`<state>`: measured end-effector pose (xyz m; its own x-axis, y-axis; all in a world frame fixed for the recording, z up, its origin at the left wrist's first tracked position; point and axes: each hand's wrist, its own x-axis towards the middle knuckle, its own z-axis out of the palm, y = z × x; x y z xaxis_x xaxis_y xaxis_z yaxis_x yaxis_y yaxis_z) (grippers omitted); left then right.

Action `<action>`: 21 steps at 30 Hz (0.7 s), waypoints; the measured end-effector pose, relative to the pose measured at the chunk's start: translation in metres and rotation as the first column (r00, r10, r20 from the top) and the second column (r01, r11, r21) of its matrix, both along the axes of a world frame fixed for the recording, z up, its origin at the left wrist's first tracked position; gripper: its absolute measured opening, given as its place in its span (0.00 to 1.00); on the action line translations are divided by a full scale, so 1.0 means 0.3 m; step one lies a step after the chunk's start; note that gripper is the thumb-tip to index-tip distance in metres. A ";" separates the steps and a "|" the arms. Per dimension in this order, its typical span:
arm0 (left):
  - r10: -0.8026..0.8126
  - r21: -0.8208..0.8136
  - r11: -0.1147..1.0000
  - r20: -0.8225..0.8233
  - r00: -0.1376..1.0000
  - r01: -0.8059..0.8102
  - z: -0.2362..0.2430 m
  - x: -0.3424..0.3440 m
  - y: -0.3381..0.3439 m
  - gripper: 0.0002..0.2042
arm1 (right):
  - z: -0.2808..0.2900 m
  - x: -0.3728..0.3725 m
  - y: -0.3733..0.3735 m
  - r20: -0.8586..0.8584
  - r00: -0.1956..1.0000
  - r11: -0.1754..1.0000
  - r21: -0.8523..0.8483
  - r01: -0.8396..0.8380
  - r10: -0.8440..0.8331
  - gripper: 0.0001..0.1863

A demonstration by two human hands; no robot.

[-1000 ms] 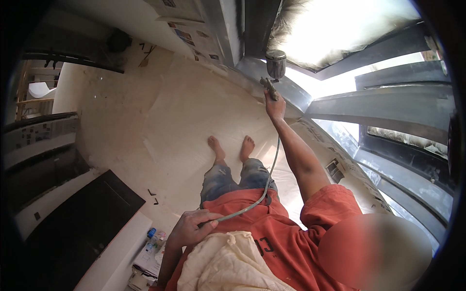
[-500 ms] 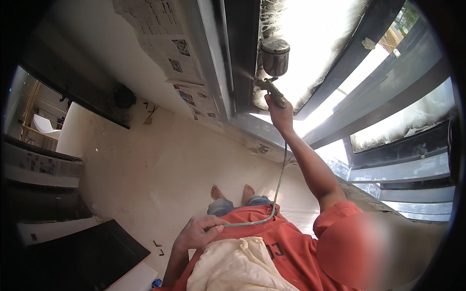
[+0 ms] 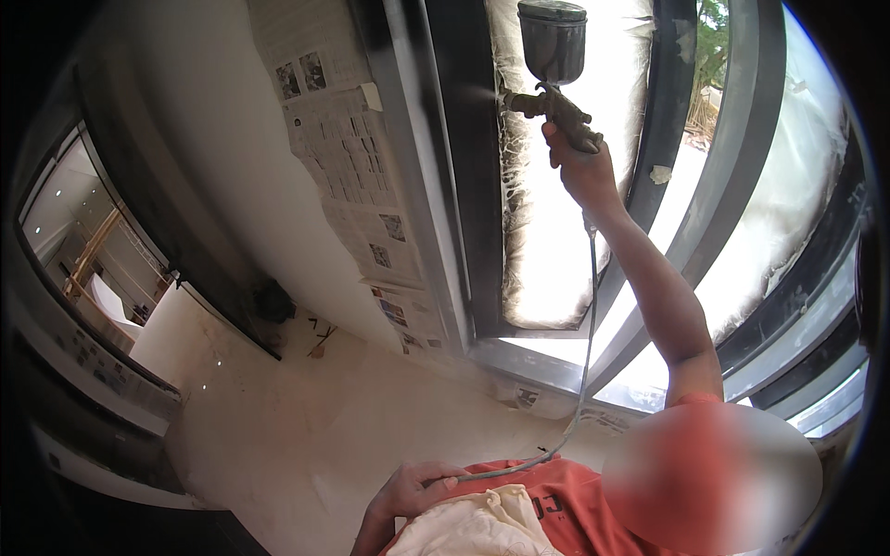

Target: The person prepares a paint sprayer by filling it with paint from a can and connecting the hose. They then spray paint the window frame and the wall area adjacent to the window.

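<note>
My right hand (image 3: 586,170) is raised and wrapped round the handle of a spray gun (image 3: 556,113). A metal paint cup (image 3: 554,44) sits upright on top of the gun. The nozzle points left at the dark window frame (image 3: 471,176), a short gap away, with a faint mist at its tip. From the handle a thin grey-green air hose (image 3: 588,352) hangs down and curves across to my waist. There my left hand (image 3: 419,491) is closed on the hose, in front of my red shirt and a cream cloth.
Plastic sheeting (image 3: 565,269) covers the bright glass panel behind the gun. Newspaper (image 3: 357,171) masks the wall left of the frame. A dark opening with a door frame (image 3: 158,241) stands far left. Small dark pieces (image 3: 322,335) lie on the pale floor (image 3: 278,417).
My right hand has carried the spray gun upward along the frame, and the hose is pulled straighter. The view has tilted up, so my feet are out of sight. My left hand still holds the hose.
</note>
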<state>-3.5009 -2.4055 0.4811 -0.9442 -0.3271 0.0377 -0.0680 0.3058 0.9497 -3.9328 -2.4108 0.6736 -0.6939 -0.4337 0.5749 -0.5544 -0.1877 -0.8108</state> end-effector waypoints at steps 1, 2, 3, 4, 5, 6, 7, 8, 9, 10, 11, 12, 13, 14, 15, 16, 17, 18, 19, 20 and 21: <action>0.004 0.018 1.000 0.002 1.000 -0.004 0.007 0.002 -0.005 0.10 | 0.074 0.004 0.006 -0.006 1.000 1.000 0.006 0.009 -0.009 0.22; -0.010 0.037 0.999 0.001 1.000 0.010 0.002 -0.007 -0.018 0.10 | 0.143 0.001 0.024 -0.016 0.999 0.999 0.015 0.028 -0.028 0.23; 0.003 0.047 0.999 0.013 1.000 -0.003 0.004 0.001 -0.020 0.10 | 0.207 0.007 0.020 -0.023 0.999 0.999 0.001 0.037 -0.037 0.23; 0.013 0.058 0.998 0.023 1.000 -0.015 0.008 0.006 -0.026 0.10 | 0.274 0.011 0.012 -0.030 0.998 0.999 -0.014 0.048 -0.048 0.24; 0.021 0.070 0.997 0.034 0.999 -0.024 0.021 0.005 -0.033 0.10 | 0.336 0.015 0.011 -0.038 0.997 0.998 -0.027 0.060 -0.061 0.24; 0.006 0.022 1.000 0.064 0.998 -0.008 0.057 0.015 -0.036 0.11 | 0.409 0.030 0.012 0.012 1.000 1.000 -0.023 0.020 -0.020 0.25; 0.021 0.034 0.999 0.022 1.000 -0.022 0.085 0.019 -0.035 0.11 | 0.482 0.039 0.010 -0.020 1.000 0.998 -0.059 -0.004 0.003 0.25; 0.037 0.055 0.998 -0.012 0.999 -0.036 0.089 0.025 -0.032 0.11 | 0.532 0.037 -0.005 -0.045 0.999 0.996 -0.085 -0.031 0.027 0.25; 0.031 0.085 0.996 -0.051 0.998 -0.027 0.077 0.013 -0.036 0.12 | 0.587 0.022 0.000 -0.076 0.997 0.994 -0.102 -0.037 0.030 0.25; 0.000 0.285 0.959 -0.022 1.000 0.006 0.045 0.007 -0.050 0.14 | 0.643 -0.019 0.002 -0.112 0.992 0.990 -0.125 -0.067 0.053 0.25; 0.022 0.349 0.937 -0.018 1.000 -0.014 0.027 0.008 -0.051 0.14 | 0.690 -0.019 -0.006 -0.125 0.990 0.986 -0.150 -0.080 0.061 0.25; 0.043 0.411 0.911 -0.015 0.999 -0.033 0.013 0.007 -0.054 0.14 | 0.741 -0.008 -0.004 -0.141 0.988 0.980 -0.176 -0.094 0.070 0.25; 0.064 0.469 0.882 -0.013 0.998 -0.051 0.005 0.002 -0.064 0.14 | 0.795 0.004 -0.004 -0.158 0.984 0.973 -0.204 -0.111 0.079 0.25; 0.073 0.426 0.903 -0.013 0.997 -0.061 0.024 -0.004 -0.070 0.14 | 0.850 0.009 -0.010 -0.167 0.985 0.972 -0.220 -0.081 0.044 0.25; 0.103 0.418 0.904 -0.017 0.995 -0.086 0.046 -0.007 -0.070 0.14 | 0.900 0.018 -0.012 -0.187 0.982 0.966 -0.242 -0.088 0.043 0.25; 0.133 0.410 0.905 -0.022 0.991 -0.113 0.071 -0.009 -0.067 0.14 | 0.947 0.028 -0.014 -0.206 0.978 0.959 -0.265 -0.096 0.041 0.25; 0.161 0.400 0.906 -0.030 0.986 -0.136 0.091 -0.022 -0.074 0.14 | 1.002 0.034 -0.014 -0.228 0.973 0.951 -0.291 -0.104 0.037 0.25; 0.177 0.382 0.916 -0.098 0.979 -0.128 0.089 -0.035 -0.085 0.13 | 1.056 0.029 -0.022 -0.230 0.973 0.952 -0.300 -0.061 -0.011 0.27; 0.192 0.362 0.924 -0.165 0.967 -0.121 0.071 -0.044 -0.094 0.13 | 1.107 0.020 -0.030 -0.268 0.963 0.942 -0.326 -0.083 -0.007 0.27; 0.203 0.346 0.931 -0.230 0.952 -0.116 0.060 -0.055 -0.106 0.13 | 1.157 0.010 -0.040 -0.304 0.953 0.932 -0.347 -0.106 -0.005 0.28; 0.214 0.341 0.931 -0.219 0.952 -0.131 0.061 -0.063 -0.117 0.13 | 1.203 0.005 -0.046 -0.334 0.942 0.922 -0.365 -0.125 -0.004 0.28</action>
